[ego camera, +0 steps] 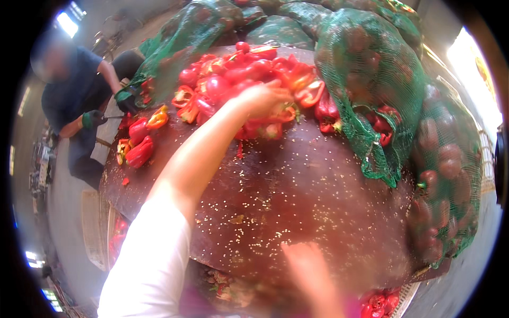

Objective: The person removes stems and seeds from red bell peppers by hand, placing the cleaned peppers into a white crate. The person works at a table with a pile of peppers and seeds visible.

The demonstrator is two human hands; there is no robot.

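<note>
Over the near side of a pile of red bell peppers (216, 85) is my left hand (266, 99), with the arm stretched forward. Motion blur hides whether its fingers hold a pepper. Some peppers in the pile are split, with pale insides showing. My right hand (304, 256) is low over the near part of the brown tabletop (274, 179). It too is blurred, and its grip is unclear. Pale seeds are scattered across the surface between my hands.
Green mesh sacks of peppers (370, 59) crowd the back and right. A person (75, 87) in green gloves sits at the left, near several peppers (139, 153). Below the table's front edge are a crate of red peppers (377, 304) and cut scraps (224, 284).
</note>
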